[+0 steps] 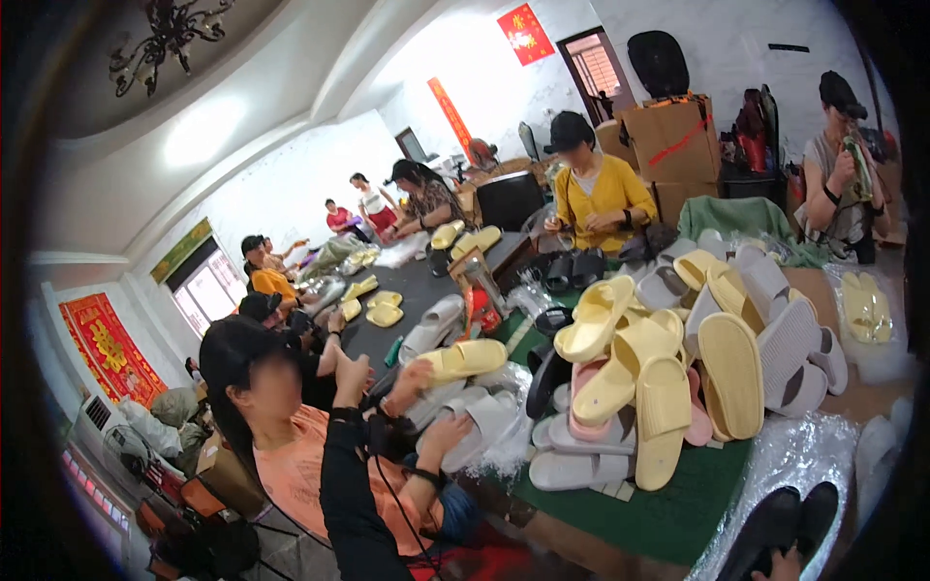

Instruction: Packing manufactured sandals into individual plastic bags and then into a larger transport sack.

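Note:
My left arm, in a black sleeve, rises from the lower edge. My left hand [354, 375] is lifted with its fingers curled, and I cannot see anything in it. It is close to the hands of a seated person in an orange shirt [291, 465], who holds a yellow slipper [465, 359]. Only the fingertips of my right hand [781, 565] show at the bottom edge, gripping a pair of black slippers [785, 523]. A heap of yellow, grey and pink slippers [668, 368] lies on the green table cover [678, 504] in front of me.
Several people sit around a long dark table [417, 290] strewn with slippers and clear plastic bags. A person in a yellow top [601, 198] works at the far side, and another stands at the right. Cardboard boxes [673, 145] stand behind them.

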`<state>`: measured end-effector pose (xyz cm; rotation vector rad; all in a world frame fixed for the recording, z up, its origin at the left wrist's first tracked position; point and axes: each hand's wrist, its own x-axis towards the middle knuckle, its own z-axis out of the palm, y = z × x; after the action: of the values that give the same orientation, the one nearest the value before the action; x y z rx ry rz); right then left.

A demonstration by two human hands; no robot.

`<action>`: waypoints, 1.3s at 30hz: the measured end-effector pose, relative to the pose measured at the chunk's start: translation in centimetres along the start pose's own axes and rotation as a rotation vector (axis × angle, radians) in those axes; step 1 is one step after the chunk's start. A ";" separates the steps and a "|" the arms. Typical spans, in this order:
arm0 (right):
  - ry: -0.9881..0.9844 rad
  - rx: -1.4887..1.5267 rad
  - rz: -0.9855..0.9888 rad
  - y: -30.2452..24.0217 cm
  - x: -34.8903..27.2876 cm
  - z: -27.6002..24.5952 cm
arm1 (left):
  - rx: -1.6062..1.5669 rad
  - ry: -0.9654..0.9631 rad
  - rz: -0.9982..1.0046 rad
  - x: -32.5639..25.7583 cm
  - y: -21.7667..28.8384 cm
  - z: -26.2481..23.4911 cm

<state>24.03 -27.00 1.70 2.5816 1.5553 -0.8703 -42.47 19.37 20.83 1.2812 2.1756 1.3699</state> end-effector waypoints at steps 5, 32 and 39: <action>0.016 -0.012 -0.066 -0.1 1.5 0.3 | -0.069 -0.003 0.115 2.0 -1.5 -2.0; 0.158 0.386 -0.030 -2.5 -2.3 -2.3 | -0.250 -0.080 0.055 -0.2 1.7 4.4; 0.174 0.459 -0.188 -2.1 -2.4 -1.4 | -0.114 -0.216 0.135 2.5 -1.4 0.5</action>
<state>22.05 -27.51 4.56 2.9185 1.8593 -1.1693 -44.32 21.42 19.92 1.4798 1.8717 1.3152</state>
